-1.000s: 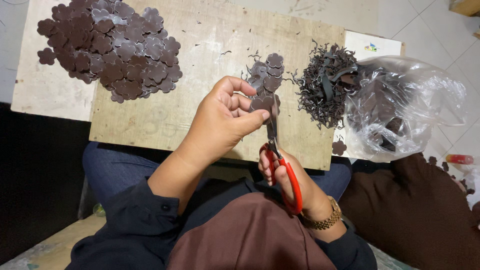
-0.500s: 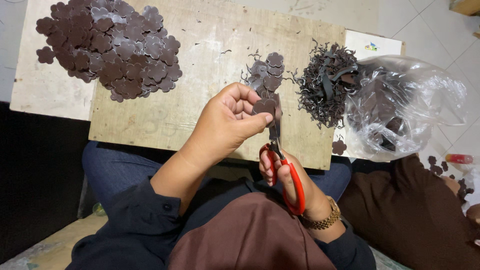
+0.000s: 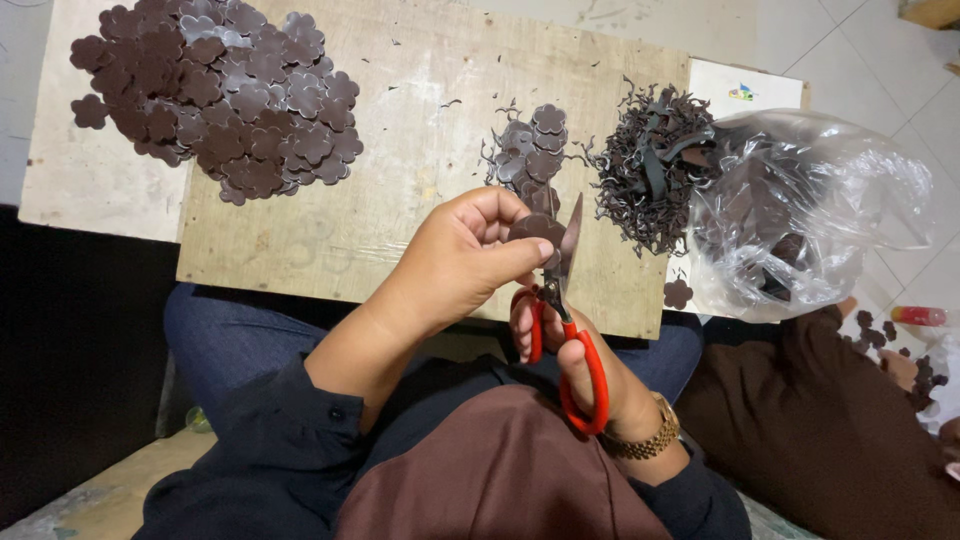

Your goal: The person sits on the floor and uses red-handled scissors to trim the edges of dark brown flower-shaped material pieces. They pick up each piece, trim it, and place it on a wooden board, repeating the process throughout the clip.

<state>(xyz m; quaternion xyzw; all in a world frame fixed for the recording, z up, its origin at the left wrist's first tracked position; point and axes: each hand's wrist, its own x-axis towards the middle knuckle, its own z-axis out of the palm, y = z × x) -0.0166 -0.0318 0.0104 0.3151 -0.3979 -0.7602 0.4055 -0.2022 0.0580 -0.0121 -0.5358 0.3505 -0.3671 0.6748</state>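
Head view — two hands, one pair of red-handled scissors (image 3: 565,330), one brown flower-shaped piece (image 3: 537,229) being cut.
Left hand (image 3: 455,265) pinches the piece at its fingertips; right hand (image 3: 560,350) is clenched through the scissor handles, blades parted just right of the piece. On the wooden board (image 3: 400,200) — three heaps: large flower pile (image 3: 215,90), small flower pile (image 3: 530,150), scrap trimmings (image 3: 650,165); one clear plastic bag (image 3: 810,215).

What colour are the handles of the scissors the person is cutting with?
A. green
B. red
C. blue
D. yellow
B: the scissors in the right hand have bright red loop handles, while the left hand pinches a small brown flower-shaped piece against the blades.
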